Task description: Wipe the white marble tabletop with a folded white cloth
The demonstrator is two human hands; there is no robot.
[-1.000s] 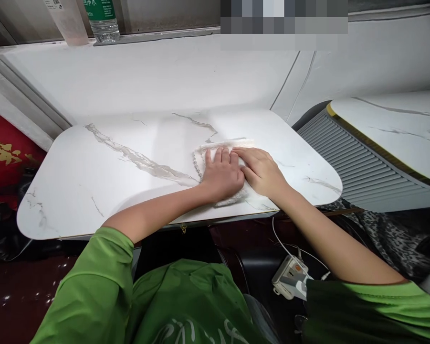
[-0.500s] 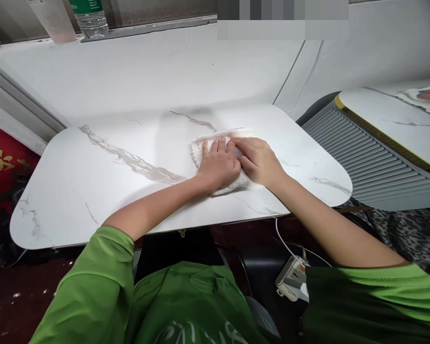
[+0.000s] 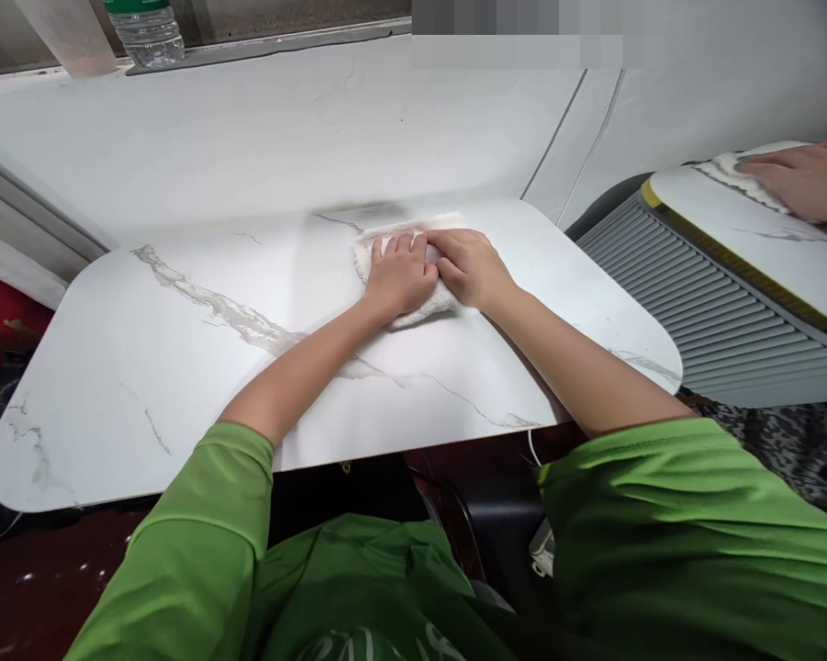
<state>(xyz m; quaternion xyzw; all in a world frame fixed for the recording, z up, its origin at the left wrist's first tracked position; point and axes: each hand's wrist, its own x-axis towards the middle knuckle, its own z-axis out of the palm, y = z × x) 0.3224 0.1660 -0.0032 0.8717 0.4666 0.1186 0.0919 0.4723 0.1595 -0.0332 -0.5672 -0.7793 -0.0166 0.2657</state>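
A white cloth (image 3: pixel 423 317) lies bunched on the white marble-patterned tabletop (image 3: pixel 199 395), close to its far edge. On the cloth's left part my left hand (image 3: pixel 400 275) rests palm down, its fingers stretched out and slightly apart. My right hand (image 3: pixel 474 266) is beside it, touching the left thumb side, with its fingers curled over the cloth's right part. The cloth under both palms is hidden.
A white wall stands behind the table, with a water bottle (image 3: pixel 148 35) and a clear cup (image 3: pixel 72 37) on its ledge. At right, another person's hand (image 3: pixel 802 179) presses a cloth on a second table (image 3: pixel 730 225) with a ribbed grey side.
Both my hands and the cloth have slid farther from me, toward the wall. The other person's hand has come farther into view from the right. The view has shifted slightly.
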